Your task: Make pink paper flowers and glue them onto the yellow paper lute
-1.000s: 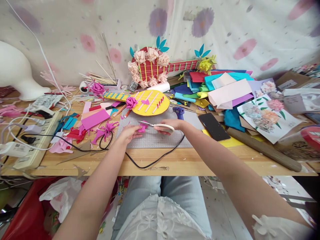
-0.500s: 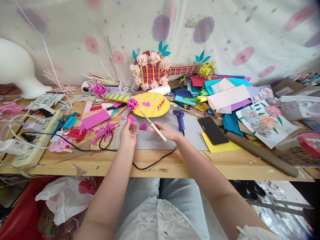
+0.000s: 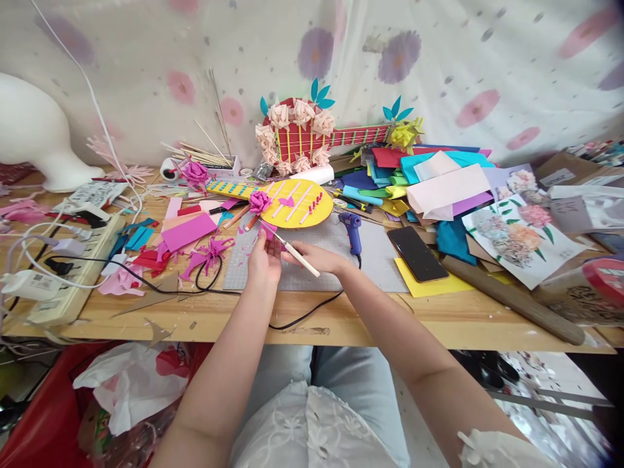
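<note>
My left hand [image 3: 264, 260] pinches a small magenta paper piece [image 3: 271, 229] above the grey cutting mat [image 3: 380, 260]. My right hand [image 3: 314, 255] holds a slim tool with a white handle [image 3: 303, 259] and a thin metal blade. Whether it is scissors or a knife I cannot tell. Its blade reaches across the left fingertips at the paper, and the two hands are close together. Just behind them lies a yellow toy-like lute [image 3: 297, 205] with pink strips and a magenta paper flower [image 3: 259, 202]. Fingers partly hide the paper.
A blue glue gun [image 3: 351, 233] stands on the mat, its black cord [image 3: 312, 313] looping along the table's front. Right of it are a phone [image 3: 418, 253] and a wooden stick [image 3: 511, 300]. Magenta paper scraps [image 3: 209, 253] and a power strip [image 3: 78, 273] lie left.
My left hand has moved right with the magenta paper, towards the white-handled tool. The blade now meets the paper, and the loose magenta piece on the mat is hidden behind the hands.
</note>
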{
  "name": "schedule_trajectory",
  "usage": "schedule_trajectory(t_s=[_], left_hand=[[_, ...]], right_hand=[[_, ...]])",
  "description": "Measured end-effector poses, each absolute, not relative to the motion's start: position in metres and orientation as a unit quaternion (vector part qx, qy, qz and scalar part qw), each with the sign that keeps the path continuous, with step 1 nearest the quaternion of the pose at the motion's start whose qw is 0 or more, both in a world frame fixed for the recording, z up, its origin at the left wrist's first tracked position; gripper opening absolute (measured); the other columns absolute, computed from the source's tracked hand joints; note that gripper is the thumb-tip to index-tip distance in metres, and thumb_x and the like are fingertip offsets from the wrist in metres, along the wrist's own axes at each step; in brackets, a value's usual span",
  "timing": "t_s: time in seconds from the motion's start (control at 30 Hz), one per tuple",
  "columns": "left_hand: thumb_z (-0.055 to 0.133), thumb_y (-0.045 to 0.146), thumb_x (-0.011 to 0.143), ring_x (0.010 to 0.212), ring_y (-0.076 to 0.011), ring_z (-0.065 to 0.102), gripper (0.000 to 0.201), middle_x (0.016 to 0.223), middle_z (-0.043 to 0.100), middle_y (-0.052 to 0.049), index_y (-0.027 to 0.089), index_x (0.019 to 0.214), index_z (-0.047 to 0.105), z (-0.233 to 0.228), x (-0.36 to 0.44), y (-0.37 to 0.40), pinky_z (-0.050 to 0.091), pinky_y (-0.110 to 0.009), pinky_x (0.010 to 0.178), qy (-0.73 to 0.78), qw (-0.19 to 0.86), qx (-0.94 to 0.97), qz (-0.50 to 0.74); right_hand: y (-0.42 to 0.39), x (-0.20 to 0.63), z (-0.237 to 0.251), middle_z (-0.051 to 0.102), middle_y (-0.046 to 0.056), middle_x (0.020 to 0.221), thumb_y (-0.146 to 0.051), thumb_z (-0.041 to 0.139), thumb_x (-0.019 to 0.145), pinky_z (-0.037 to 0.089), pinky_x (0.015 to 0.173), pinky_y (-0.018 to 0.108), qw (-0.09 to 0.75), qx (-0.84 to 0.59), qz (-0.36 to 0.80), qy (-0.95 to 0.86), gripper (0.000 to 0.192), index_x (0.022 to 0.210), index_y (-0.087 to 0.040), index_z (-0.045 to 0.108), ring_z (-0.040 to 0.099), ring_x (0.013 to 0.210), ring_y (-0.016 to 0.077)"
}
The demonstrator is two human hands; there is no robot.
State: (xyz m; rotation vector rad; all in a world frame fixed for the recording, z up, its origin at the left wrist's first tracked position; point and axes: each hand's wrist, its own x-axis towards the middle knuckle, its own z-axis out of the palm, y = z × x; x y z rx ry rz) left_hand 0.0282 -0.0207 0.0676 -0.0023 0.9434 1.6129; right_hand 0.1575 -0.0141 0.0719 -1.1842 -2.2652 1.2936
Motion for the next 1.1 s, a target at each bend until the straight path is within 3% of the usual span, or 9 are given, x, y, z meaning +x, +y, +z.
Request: schedule_trajectory(t_s=[0.17, 0.33, 0.83, 1.1], left_hand=[[0.056, 0.011, 0.082, 0.053, -0.0041, 0.055, 0.015, 0.061, 0.059, 0.003, 0.015, 0.067, 0.058, 0.071, 0.040, -0.027, 0.046, -0.013, 0.058, 0.375, 0.585, -0.034, 0.718], [0.056, 0.011, 0.082, 0.053, -0.0043, 0.056, 0.014, 0.061, 0.060, 0.002, 0.015, 0.068, 0.058, 0.071, 0.042, -0.027, 0.047, -0.014, 0.056, 0.367, 0.587, -0.030, 0.721], [0.058, 0.012, 0.081, 0.052, -0.0048, 0.055, 0.014, 0.060, 0.060, 0.003, 0.015, 0.068, 0.058, 0.067, 0.043, -0.026, 0.046, -0.015, 0.056, 0.379, 0.577, -0.004, 0.723], [0.058, 0.010, 0.079, 0.054, -0.0045, 0.056, 0.011, 0.062, 0.060, 0.003, 0.014, 0.068, 0.058, 0.071, 0.038, -0.029, 0.047, -0.017, 0.059, 0.413, 0.543, 0.015, 0.731]], right_hand=[[-0.015, 0.160, 0.073, 0.041, -0.002, 0.068, -0.064, 0.045, 0.079, 0.036, 0.053, 0.025, 0.163, -0.361, 0.543, -0.740, 0.045, 0.074, -0.019, 0.040, 0.040, 0.058, 0.0093], [-0.019, 0.165, 0.077, 0.041, -0.002, 0.065, -0.065, 0.046, 0.078, 0.035, 0.051, 0.025, 0.161, -0.356, 0.597, -0.700, 0.046, 0.074, -0.019, 0.043, 0.040, 0.055, 0.0095], [-0.021, 0.163, 0.081, 0.038, -0.003, 0.061, -0.067, 0.044, 0.078, 0.033, 0.049, 0.024, 0.169, -0.350, 0.602, -0.697, 0.048, 0.071, -0.019, 0.041, 0.037, 0.054, 0.0089], [-0.016, 0.163, 0.076, 0.038, -0.005, 0.057, -0.069, 0.052, 0.070, 0.030, 0.042, 0.021, 0.184, -0.369, 0.597, -0.688, 0.053, 0.064, -0.018, 0.038, 0.037, 0.046, 0.0054]])
